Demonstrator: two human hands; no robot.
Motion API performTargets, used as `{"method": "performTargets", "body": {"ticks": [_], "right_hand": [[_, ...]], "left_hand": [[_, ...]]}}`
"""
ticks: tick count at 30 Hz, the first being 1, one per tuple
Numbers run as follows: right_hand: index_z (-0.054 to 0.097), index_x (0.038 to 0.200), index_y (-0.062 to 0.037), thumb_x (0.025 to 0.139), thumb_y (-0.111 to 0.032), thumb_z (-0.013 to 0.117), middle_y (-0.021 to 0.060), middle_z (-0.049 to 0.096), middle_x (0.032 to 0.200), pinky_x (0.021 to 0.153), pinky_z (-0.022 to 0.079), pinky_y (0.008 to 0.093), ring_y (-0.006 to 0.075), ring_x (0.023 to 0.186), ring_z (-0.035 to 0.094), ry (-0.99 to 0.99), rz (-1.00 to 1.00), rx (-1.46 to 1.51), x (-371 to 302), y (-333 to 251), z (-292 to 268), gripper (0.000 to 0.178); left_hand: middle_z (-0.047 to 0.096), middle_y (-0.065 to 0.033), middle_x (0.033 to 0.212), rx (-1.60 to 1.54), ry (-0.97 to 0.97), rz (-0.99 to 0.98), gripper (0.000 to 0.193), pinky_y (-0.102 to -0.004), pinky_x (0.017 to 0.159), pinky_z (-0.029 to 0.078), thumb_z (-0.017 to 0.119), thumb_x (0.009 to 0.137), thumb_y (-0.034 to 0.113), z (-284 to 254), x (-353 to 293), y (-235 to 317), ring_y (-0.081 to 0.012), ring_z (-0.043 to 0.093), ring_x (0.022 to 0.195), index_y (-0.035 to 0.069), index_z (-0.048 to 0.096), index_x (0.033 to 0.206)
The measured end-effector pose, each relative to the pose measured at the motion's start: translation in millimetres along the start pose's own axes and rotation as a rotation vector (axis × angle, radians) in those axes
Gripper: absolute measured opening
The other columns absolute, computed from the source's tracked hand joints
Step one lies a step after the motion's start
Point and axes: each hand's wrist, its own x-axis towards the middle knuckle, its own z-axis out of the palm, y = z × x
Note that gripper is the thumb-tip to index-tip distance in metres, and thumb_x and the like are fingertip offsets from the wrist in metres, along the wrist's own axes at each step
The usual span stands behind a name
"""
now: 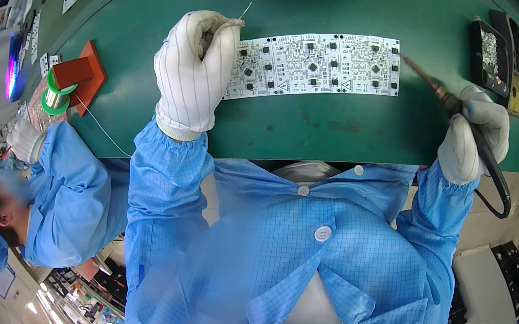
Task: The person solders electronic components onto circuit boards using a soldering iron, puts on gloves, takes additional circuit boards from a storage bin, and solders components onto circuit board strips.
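Note:
My left hand (193,76), in a white striped glove, is closed with thumb and fingertips pinched on a thin solder wire (247,11), whose end sticks up past them. It rests over the left end of a white printed circuit board panel (313,63) with several small black chips, lying on the green mat. My right hand (476,133), also gloved, is wrapped round a soldering iron (444,95). The iron's dark tip points up and left, just beyond the panel's right edge. Its black cable loops below the hand.
On the left, a spool of solder (56,97) with green flanges sits on a red-brown stand (93,79); wire trails from it toward my left sleeve. A black tray (490,55) of small parts lies far right. A co-worker's gloved hand (25,139) is at left.

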Motion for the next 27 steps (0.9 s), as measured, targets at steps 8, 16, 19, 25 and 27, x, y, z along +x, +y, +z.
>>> {"method": "performTargets", "body": {"ticks": [8, 16, 19, 25, 27], "right_hand": [[0.051, 0.083, -0.0038, 0.067, -0.001, 0.061, 0.0062, 0.045, 0.062, 0.053, 0.028, 0.0343, 0.0177, 0.056, 0.039, -0.23, -0.215, 0.141, -20.9, -16.8, 11.3, 0.019], [0.055, 0.08, -0.0022, 0.057, 0.003, 0.064, 0.0086, 0.054, 0.062, 0.047, 0.035, 0.0319, 0.0199, 0.049, 0.046, -0.225, -0.214, 0.121, -14.1, -10.6, 9.0, 0.025], [0.055, 0.08, -0.0016, 0.058, 0.003, 0.064, 0.009, 0.054, 0.063, 0.048, 0.036, 0.0319, 0.0201, 0.049, 0.046, -0.217, -0.202, 0.099, -15.8, -12.1, 7.7, 0.024], [0.055, 0.082, -0.0008, 0.061, 0.003, 0.064, 0.0094, 0.053, 0.063, 0.049, 0.036, 0.0317, 0.0197, 0.05, 0.046, -0.236, -0.191, 0.107, -15.8, -12.2, 6.8, 0.023], [0.055, 0.082, -0.0006, 0.062, 0.003, 0.064, 0.0091, 0.052, 0.063, 0.05, 0.036, 0.0316, 0.0194, 0.051, 0.045, -0.229, -0.194, 0.135, -16.7, -11.4, 8.0, 0.023]], "left_hand": [[0.067, -0.011, 0.076, -0.002, 0.032, 0.049, 0.01, -0.0309, 0.063, 0.053, 0.07, 0.082, 0.008, 2.4, -1.3, -0.3, -0.0224, 0.066, 0.066, 0.003, 0.062, 0.085], [0.067, -0.0104, 0.075, -0.006, 0.05, 0.049, 0.012, -0.0299, 0.062, 0.052, 0.071, 0.081, 0.009, 2.9, -0.2, 8.3, -0.0225, 0.065, 0.066, 0.003, 0.062, 0.085], [0.067, -0.0094, 0.075, 0.029, 0.061, 0.128, 0.011, -0.0299, 0.062, 0.052, 0.071, 0.082, 0.009, 4.0, 2.5, 8.1, -0.0227, 0.066, 0.065, 0.004, 0.063, 0.086], [0.064, -0.009, 0.085, 0.051, -0.018, 0.098, 0.01, -0.0265, 0.07, 0.05, 0.063, 0.089, 0.006, -1.3, -1.1, 11.5, -0.0151, 0.062, 0.074, 0.0, 0.062, 0.097], [0.065, -0.0089, 0.083, 0.029, 0.009, 0.11, 0.01, -0.0286, 0.067, 0.051, 0.066, 0.086, 0.008, -1.1, 1.2, 6.5, -0.0193, 0.064, 0.072, 0.003, 0.063, 0.093]]}}
